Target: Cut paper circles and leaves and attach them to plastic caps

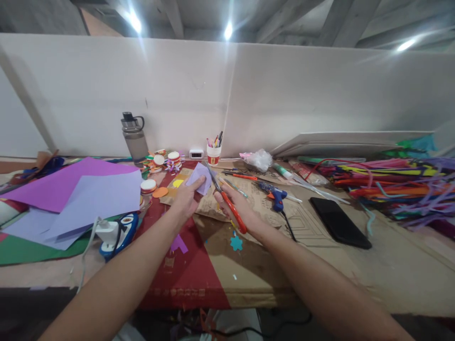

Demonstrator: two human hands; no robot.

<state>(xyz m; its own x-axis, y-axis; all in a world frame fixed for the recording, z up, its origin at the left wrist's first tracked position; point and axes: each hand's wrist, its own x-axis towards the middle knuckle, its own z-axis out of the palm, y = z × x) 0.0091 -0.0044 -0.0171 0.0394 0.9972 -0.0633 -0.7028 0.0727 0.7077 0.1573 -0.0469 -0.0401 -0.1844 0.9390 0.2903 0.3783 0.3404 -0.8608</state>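
A small piece of lilac paper (199, 177) is pinched in my left hand (188, 198), held up over the middle of the table. My right hand (237, 207) grips red-handled scissors (232, 208), their blades pointing up and left beside the paper's right edge. Whether the blades touch the paper I cannot tell. Beneath my hands lies a brown paper sheet (263, 201) on red and brown cardboard (213, 284). A teal paper flower shape (236, 243) rests below my right hand, and a purple paper scrap (178, 244) lies below my left.
Purple and lilac sheets (99, 203) and a blue power strip (122, 234) occupy the left. A bottle (134, 139) and a pen cup (213, 154) stand at the back. Rightward are a blue glue gun (277, 198), a black phone (339, 222) and colourful pipe cleaners (401, 184).
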